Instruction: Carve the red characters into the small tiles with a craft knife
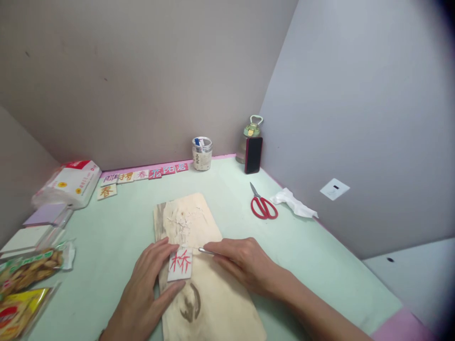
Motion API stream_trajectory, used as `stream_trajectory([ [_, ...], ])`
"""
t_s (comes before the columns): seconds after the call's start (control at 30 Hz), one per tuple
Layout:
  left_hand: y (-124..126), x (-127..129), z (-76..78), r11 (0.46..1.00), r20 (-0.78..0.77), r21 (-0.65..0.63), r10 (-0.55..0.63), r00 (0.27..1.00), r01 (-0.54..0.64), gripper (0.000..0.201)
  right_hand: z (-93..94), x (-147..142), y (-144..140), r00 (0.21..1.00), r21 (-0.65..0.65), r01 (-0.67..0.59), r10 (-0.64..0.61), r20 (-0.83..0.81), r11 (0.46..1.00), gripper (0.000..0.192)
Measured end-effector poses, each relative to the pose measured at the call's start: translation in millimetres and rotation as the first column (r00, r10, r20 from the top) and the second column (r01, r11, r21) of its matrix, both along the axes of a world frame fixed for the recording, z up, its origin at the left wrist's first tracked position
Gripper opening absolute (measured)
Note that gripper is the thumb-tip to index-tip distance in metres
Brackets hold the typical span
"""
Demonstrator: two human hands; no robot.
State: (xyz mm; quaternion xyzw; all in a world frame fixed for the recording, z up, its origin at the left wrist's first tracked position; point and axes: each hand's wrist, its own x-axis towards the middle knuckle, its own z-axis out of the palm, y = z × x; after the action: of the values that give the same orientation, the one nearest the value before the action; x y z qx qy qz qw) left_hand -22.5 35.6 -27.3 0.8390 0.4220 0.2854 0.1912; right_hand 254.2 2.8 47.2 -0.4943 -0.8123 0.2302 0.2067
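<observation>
A small white square tile [180,265] with a red carved character lies flat on a wooden board [231,303]. My left hand [147,279] holds the tile, fingers at its top left corner and thumb along its lower edge. In my right hand [245,263] is a slim metal carving knife [205,250], pinched between thumb and fingers. Its tip points left, close to the tile's upper right edge; whether it touches is too small to tell. Pale shavings [183,225] are scattered on the board just beyond the tile.
Red-handled scissors [263,207] and a crumpled tissue [295,202] lie to the right. Behind are a jar [202,155], a phone [253,155] leaning on a bottle [241,147], and several character tiles [142,175]. A tissue pack [76,184] and snack bags [35,270] are at left.
</observation>
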Motion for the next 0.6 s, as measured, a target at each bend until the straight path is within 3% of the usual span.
stream_trajectory([
  [0.3,5.8,-1.4,-5.3,0.993,-0.038,0.119,-0.007,0.999,0.011,0.047,7.2,3.2,-0.4,0.988,-0.051,-0.072,0.078,0.133,0.996,0.029],
  [0.6,9.1,-2.5,-9.2,0.994,-0.013,0.107,-0.007,1.0,0.008,0.049,4.7,3.1,0.1,0.972,0.008,-0.066,0.063,0.227,0.998,0.023],
])
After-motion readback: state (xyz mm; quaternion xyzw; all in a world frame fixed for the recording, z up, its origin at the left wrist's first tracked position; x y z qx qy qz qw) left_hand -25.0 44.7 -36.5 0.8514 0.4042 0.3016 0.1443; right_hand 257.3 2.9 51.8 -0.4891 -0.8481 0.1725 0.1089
